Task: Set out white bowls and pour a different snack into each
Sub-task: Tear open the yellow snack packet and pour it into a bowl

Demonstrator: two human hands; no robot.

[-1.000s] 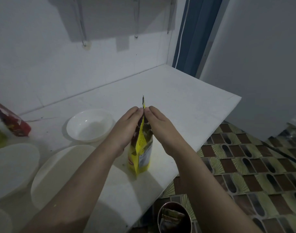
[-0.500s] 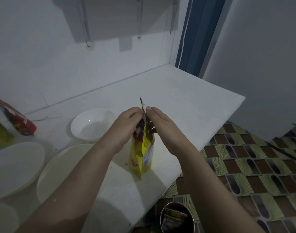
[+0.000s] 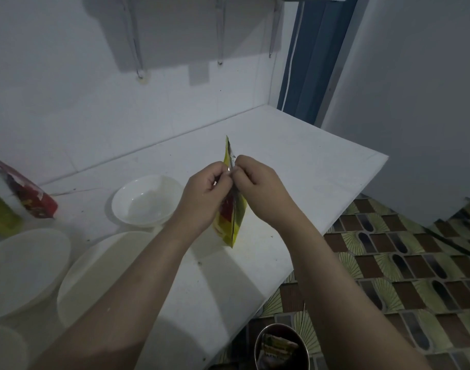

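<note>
Overhead, three metal brackets (image 3: 220, 36) are fixed to a white wall, and a blue door frame (image 3: 308, 62) is seen at the far corner. Below, a white surface (image 3: 295, 161) is set against that wall, with a patterned tile floor (image 3: 401, 263) to its right. A metal container (image 3: 281, 348) holding wrappers is seen on the floor at the near edge. One empty white bowl (image 3: 147, 200) is placed upright on the surface, with larger white bowls (image 3: 100, 273) nearer the left edge. A red packet (image 3: 28, 193) is leaned at the far left. The yellow snack packet (image 3: 232, 222) is stood upright just right of the empty bowl. Its top edge is pinched by the left hand (image 3: 207, 196) and the right hand (image 3: 260, 190), one on each side, fingertips nearly touching.
</note>
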